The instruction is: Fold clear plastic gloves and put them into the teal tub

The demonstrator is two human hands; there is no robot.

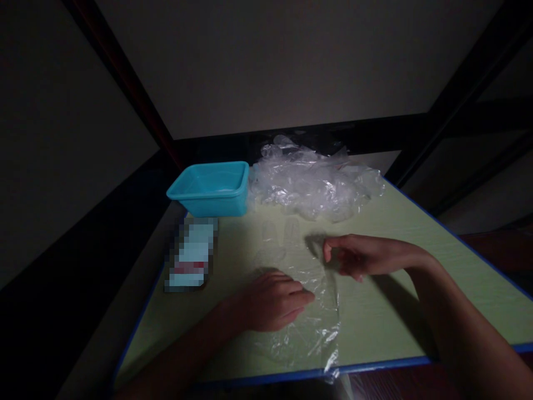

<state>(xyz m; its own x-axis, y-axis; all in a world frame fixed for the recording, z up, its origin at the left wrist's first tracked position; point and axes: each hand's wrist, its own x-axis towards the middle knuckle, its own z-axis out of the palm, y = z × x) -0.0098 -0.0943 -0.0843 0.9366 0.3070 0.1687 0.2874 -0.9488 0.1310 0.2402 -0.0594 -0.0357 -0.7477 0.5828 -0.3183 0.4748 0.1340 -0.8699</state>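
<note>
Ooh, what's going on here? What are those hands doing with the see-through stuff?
Someone's left hand rests on a clear plastic glove spread out on the table. The right hand is raised beside the glove, fingers bent, with nothing visible in it. Farther back, a crumpled pile of clear plastic lies beside a blue tub.

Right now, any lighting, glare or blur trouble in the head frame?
Head view: dim, surroundings near black; head view: bright glints on the plastic pile and clear plastic glove; head view: right hand shadows the table; head view: pixelation hides the flat object at left.
</note>
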